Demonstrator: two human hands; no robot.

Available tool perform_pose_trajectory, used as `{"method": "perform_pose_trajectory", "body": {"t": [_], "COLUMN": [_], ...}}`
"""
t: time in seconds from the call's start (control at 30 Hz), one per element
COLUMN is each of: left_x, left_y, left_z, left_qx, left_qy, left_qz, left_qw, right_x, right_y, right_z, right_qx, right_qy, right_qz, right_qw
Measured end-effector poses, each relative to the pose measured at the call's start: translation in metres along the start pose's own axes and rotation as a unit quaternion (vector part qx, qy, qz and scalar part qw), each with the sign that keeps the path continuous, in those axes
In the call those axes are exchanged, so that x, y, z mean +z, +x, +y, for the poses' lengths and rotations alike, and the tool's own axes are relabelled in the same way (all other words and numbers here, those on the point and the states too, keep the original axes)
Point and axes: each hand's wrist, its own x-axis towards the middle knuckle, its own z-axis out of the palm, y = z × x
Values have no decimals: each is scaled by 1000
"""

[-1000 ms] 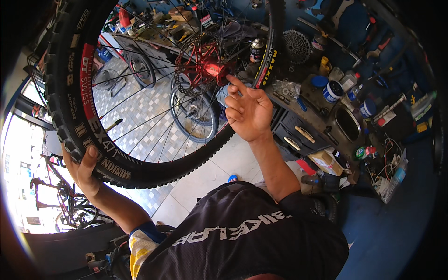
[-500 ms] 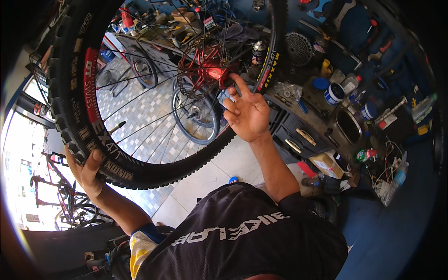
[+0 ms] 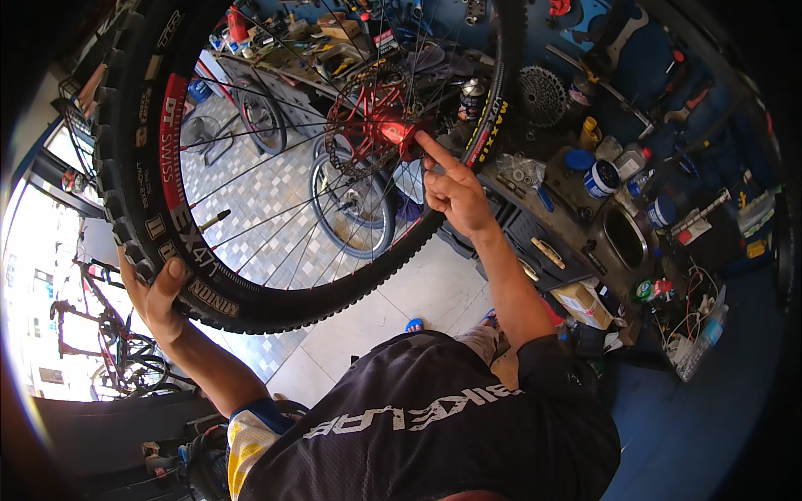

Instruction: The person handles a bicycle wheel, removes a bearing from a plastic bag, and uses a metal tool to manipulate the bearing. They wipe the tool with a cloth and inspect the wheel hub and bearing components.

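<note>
A large bicycle wheel with a black knobby tyre (image 3: 276, 314) is held up in front of me, tilted. My left hand (image 3: 161, 299) grips the tyre at its lower left, thumb on the near side and fingers around the tread. The red hub (image 3: 396, 130) sits at the wheel's middle with a disc brake rotor (image 3: 341, 159) beside it. My right hand (image 3: 459, 190) has its index finger stretched out, its tip against the hub's right end. Its other fingers are curled, with nothing seen in them. Whether the fingertip goes into the axle hole is hidden.
On the right, a dark workbench carries a white tub with a blue band (image 3: 601, 179), a metal basin (image 3: 625, 236), bottles and loose parts. A cassette (image 3: 543, 96) and wrenches hang on the blue wall. Other wheels (image 3: 351, 209) stand beyond the spokes. A bicycle (image 3: 117, 351) stands left.
The wheel's hub has shifted slightly right. My right hand has turned and its other fingers have curled in, while its index finger stays at the hub. My left hand keeps its grip.
</note>
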Motion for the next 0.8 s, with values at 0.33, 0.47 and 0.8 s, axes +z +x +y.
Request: {"method": "perform_pose_trajectory", "body": {"t": [0.33,0.47,0.8], "left_x": [-2,-9,-5], "left_y": [6,6,11], "left_z": [-4,-8,-6], "left_qx": [-3,-2,2], "left_qy": [16,21,6], "left_qz": [0,3,-10], "left_qw": [1000,1000,1000], "right_x": [-29,-18,-6], "right_y": [15,10,9], "right_z": [-22,-48,-76], "right_qx": [-233,-215,-345], "right_qy": [-570,-702,-877], "right_qz": [-22,-45,-40], "right_qw": [787,677,333]}}
